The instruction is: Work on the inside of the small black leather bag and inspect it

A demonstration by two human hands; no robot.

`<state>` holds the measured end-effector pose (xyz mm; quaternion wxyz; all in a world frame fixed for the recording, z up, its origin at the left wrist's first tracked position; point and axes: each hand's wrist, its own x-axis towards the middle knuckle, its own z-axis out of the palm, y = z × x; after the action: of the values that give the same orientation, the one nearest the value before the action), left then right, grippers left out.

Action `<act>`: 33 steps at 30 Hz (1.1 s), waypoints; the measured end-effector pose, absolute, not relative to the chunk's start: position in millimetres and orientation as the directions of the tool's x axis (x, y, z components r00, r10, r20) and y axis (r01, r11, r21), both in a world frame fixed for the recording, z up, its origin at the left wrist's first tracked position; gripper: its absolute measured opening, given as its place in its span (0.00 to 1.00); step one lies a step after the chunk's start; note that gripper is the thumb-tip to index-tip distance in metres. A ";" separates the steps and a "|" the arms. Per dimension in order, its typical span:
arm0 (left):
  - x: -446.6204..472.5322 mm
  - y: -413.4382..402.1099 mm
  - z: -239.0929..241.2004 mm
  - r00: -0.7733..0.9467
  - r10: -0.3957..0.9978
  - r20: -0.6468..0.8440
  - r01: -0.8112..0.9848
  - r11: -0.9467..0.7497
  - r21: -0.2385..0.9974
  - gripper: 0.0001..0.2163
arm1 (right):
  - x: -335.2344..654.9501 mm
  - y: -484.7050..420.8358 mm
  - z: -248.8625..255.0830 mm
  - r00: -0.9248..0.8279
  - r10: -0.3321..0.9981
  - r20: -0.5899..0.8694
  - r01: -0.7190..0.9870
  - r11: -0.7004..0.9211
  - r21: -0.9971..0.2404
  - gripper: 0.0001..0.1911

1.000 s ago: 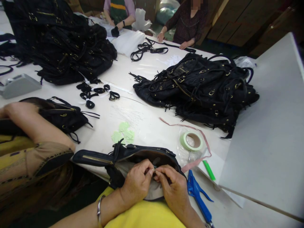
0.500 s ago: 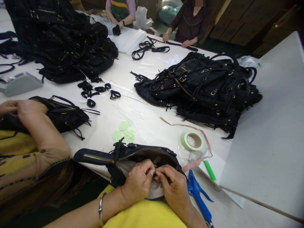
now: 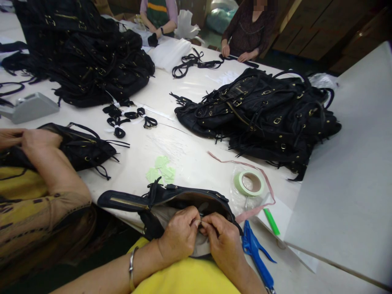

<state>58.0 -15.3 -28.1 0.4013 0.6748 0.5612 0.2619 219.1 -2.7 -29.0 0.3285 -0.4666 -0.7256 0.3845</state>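
A black handbag (image 3: 128,201) lies unzipped at the table's front edge, its brass zipper and pale lining showing. Over its opening, my left hand (image 3: 181,230) and my right hand (image 3: 223,237) meet fingertip to fingertip. Both are closed in a pinch on something thin and pale, too small to name. It lies just above the lining. Right of the bag rests a blue-handled tool (image 3: 255,255), close to my right wrist. Pale green paper pieces (image 3: 162,169) are scattered behind the bag.
Black bags are heaped at right (image 3: 260,118) and left (image 3: 101,61). A roll of green tape (image 3: 249,182), a pink ribbon (image 3: 260,167), a green cutter (image 3: 271,221) and bundled straps (image 3: 118,122) lie about. A co-worker's arm (image 3: 58,163) is at left; a white board (image 3: 346,183) rises at right.
My hands keep pinching in nearly the same place, and the view has shifted slightly. Across the table, a co-worker's hand has moved along the black strap.
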 end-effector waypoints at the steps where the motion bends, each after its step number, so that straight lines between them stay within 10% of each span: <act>1: 58.0 -15.3 -28.8 0.236 0.968 -0.090 0.549 -0.056 0.834 0.10 | 219.2 -2.9 -29.5 -0.352 0.929 0.116 0.428 0.270 -0.863 0.11; 33: 48.5 -8.2 -12.2 0.128 0.981 -0.148 0.504 0.064 0.861 0.11 | 222.6 -4.8 -25.5 -0.270 0.961 0.060 0.452 0.181 -0.873 0.10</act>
<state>48.5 -8.2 -12.2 0.4200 0.6226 0.5962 0.2837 222.6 -4.8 -25.5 0.3269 -0.5078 -0.6955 0.3892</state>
